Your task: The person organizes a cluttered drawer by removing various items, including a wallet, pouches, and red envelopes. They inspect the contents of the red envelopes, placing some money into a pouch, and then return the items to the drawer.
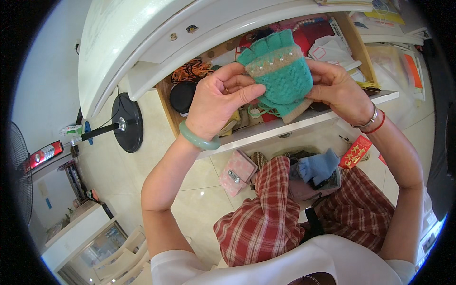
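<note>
Teal knitted glove [287,78], held over the open drawer [251,138], pinched at opposite edges by left hand [213,99] and right hand [342,88]; I'd grip lightly, clear of the beads [281,62]

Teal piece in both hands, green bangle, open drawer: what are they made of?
Teal piece: knitted yarn, matte; stitches show, wool or acrylic unclear. Pale bead-like dots could be plastic.
Green bangle: possibly jade, perhaps glass or resin; pale, smooth, softly glossy.
Drawer: sides look like wood, tan and unpainted; white front edge smooth, probably painted or laminated.
</note>
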The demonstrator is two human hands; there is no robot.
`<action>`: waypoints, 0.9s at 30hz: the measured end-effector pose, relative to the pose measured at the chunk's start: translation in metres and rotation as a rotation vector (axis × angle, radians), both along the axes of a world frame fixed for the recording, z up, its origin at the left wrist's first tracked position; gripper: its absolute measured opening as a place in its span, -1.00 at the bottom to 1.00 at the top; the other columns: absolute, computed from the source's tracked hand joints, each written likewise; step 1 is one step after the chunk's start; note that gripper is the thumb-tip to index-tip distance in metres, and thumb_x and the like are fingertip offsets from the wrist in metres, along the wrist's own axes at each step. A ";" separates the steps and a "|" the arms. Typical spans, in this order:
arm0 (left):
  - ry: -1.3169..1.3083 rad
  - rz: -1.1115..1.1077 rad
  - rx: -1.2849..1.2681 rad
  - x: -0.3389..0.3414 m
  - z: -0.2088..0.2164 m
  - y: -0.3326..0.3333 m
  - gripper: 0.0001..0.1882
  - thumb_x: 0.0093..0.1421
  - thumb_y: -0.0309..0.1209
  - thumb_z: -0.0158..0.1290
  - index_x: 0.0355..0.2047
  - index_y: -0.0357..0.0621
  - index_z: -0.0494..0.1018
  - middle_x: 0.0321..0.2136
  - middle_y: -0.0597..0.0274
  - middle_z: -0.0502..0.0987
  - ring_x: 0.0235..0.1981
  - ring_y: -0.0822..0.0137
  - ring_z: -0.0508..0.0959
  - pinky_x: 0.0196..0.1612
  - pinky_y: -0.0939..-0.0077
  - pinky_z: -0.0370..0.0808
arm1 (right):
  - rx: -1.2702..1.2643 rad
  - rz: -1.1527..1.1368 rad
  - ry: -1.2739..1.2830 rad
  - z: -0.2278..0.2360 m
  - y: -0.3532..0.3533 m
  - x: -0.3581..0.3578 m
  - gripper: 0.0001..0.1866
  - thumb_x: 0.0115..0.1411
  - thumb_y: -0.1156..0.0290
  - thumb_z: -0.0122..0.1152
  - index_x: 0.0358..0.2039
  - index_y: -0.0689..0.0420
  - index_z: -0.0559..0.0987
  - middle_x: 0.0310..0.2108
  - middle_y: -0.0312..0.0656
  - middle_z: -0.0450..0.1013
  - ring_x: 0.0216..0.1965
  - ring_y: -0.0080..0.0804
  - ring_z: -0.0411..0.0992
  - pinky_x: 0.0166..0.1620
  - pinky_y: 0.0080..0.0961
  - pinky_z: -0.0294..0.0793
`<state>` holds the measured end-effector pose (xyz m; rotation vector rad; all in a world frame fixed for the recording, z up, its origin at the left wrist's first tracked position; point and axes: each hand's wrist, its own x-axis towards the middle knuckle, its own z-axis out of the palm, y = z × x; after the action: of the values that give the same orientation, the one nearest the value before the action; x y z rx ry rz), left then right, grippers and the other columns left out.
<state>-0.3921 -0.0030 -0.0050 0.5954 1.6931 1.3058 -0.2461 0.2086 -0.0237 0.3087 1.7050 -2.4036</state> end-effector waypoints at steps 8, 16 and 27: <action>0.486 -0.014 -0.141 -0.045 -0.034 -0.011 -0.54 0.24 -0.42 0.09 0.13 -0.27 0.32 -0.13 0.15 0.57 -0.21 0.39 0.58 -0.15 0.48 0.53 | 0.178 -0.213 0.009 0.000 0.013 0.000 -0.49 0.18 0.61 0.03 0.19 0.14 0.37 -0.08 -0.30 0.50 -0.14 -0.66 0.43 -0.16 -0.68 0.41; 0.886 -0.248 -0.644 -0.045 -0.049 0.019 -0.43 0.07 -0.13 0.24 0.02 -0.16 0.43 -0.19 0.05 0.55 -0.29 0.24 0.55 -0.20 0.37 0.47 | -0.052 -0.325 -0.090 -0.021 0.037 0.004 -0.56 0.17 0.54 0.00 0.10 0.19 0.41 -0.15 -0.34 0.48 -0.13 -0.63 0.42 -0.14 -0.66 0.41; -0.151 0.380 0.179 -0.019 0.011 -0.012 -0.53 0.16 -0.31 0.18 0.03 -0.27 0.39 -0.13 0.23 0.55 -0.11 0.42 0.51 -0.03 0.46 0.43 | -0.192 -0.362 -0.063 -0.012 0.032 0.001 -0.54 0.19 0.56 -0.04 0.14 0.22 0.36 -0.04 -0.24 0.45 0.01 -0.47 0.42 0.13 -0.46 0.38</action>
<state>-0.4106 -0.0152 0.0056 0.2713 1.6244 1.7401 -0.2447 0.2409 -0.0357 0.7087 1.4811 -2.7484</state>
